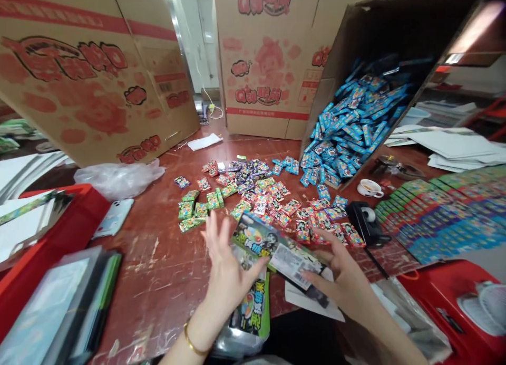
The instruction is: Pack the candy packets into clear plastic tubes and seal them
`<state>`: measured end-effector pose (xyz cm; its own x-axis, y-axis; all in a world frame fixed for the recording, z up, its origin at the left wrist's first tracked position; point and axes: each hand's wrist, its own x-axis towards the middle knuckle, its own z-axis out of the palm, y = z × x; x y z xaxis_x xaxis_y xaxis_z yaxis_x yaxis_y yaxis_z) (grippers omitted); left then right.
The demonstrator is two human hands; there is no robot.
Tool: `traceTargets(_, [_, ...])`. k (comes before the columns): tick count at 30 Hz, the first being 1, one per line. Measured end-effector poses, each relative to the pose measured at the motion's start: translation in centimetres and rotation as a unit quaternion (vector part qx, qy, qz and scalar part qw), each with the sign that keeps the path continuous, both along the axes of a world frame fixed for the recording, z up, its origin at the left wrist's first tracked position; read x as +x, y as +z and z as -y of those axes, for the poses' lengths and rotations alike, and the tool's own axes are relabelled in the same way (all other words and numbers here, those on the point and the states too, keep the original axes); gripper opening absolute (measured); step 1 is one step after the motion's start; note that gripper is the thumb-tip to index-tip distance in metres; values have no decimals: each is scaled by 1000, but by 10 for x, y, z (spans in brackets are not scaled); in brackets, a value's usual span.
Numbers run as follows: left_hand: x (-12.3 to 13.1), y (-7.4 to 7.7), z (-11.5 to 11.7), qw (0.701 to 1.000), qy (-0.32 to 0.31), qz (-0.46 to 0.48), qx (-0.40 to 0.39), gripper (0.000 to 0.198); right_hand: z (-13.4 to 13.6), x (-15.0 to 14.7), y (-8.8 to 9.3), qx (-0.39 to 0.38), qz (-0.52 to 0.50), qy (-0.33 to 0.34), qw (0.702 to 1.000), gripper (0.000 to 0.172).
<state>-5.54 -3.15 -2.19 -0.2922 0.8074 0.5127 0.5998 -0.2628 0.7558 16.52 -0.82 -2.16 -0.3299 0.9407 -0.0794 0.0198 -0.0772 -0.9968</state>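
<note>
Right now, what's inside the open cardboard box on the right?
The open cardboard box holds a heap of blue packets; more lie at its mouth on the table. Anything beneath the top layer is covered, and the dark back is hard to make out.

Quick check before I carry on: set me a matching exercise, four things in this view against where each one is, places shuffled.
Things:
1. Printed box
2. Blue packets
3. White cup
4. Phone

Places:
A. Next to the black tape dispenser
B. On the table, beside the red bin
C. Held in the right hand
D. Mostly inside the open carton, some spilling out

Right pairs: 1-C, 2-D, 3-A, 4-B
</note>
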Motion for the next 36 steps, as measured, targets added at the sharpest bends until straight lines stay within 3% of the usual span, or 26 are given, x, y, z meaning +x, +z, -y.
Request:
traceTargets(2, [-2, 16, 9, 984, -105, -140, -44, 82, -4, -6, 22, 46, 21, 23, 998, 77])
traceTargets(3, [-1, 21, 13, 969, -169, -157, -86, 74, -7, -11, 30, 55, 10, 40, 998, 73])
traceTargets(5, [2, 23, 22, 949, -246, -99, -168, 58, -17, -22, 38, 41, -37, 73, 996, 65])
traceTargets(6, [4, 20, 26, 946, -255, -39, -196, 55, -23, -28, 37, 20, -61, 84, 994, 61])
traceTargets(10, [13, -13, 46, 941, -213, 185, -188, 72, -27, -50, 9, -76, -116, 80, 987, 53])
traceTargets(14, [11, -39, 63, 945, -103, 253, -179, 54, 7, -67, -27, 47, -127, -131, 982, 53])
traceTargets(16, [9, -44, 70, 938, -67, 284, -189, 50, 29, -74, -41, 99, -104, -166, 976, 50])
traceTargets(22, [8, -49, 81, 917, -37, 341, -206, 52, 59, -93, -62, 72, -88, -148, 982, 48])
traceTargets(28, [0, -55, 77, 943, -21, 314, -111, 18, 60, -100, -60, 45, -85, -33, 995, 37])
traceTargets(30, [-3, -56, 75, 930, -5, 356, -93, 25, 59, -103, -62, 57, -93, -18, 994, 34])
traceTargets(33, [-6, -57, 74, 887, 7, 441, -137, 44, 57, -106, -66, 80, -106, -23, 991, 43])
traceTargets(36, [-8, -59, 75, 870, 11, 457, -186, 30, 53, -106, -66, 56, -111, 15, 992, 59])
